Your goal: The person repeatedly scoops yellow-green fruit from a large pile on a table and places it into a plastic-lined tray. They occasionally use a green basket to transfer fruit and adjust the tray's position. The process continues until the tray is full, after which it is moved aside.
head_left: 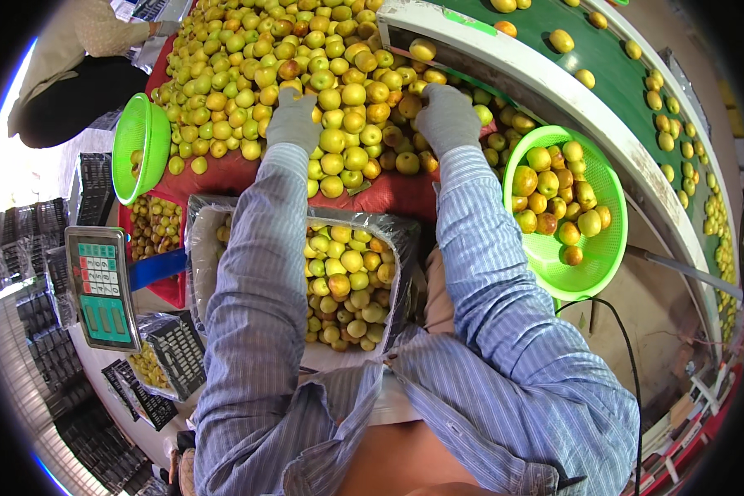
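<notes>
Before me lies a heap of yellow-green fruits (pixel 235 74), jujubes by their look, some with brown blotches, on a red cloth (pixel 214 177). My left hand (pixel 294 121), in a grey glove, reaches into the heap with its fingers bent among the fruits. Similarly gloved, my right hand (pixel 449 118) is curled at the heap's right part, touching fruits near the conveyor's end. The fingertips of both hands are partly hidden, so a grip cannot be made out. Below my forearms stands a plastic-lined crate (pixel 403 248) holding more fruits (pixel 347 279).
A green basket (pixel 595 260) with browner fruits stands right, beside the conveyor's white side wall (pixel 533 74) and green belt (pixel 570 62). Left are another green basket (pixel 161 142), a scale display (pixel 102 288), a red crate (pixel 177 285) and black crates (pixel 173 347). Another person (pixel 80 68) is at upper left.
</notes>
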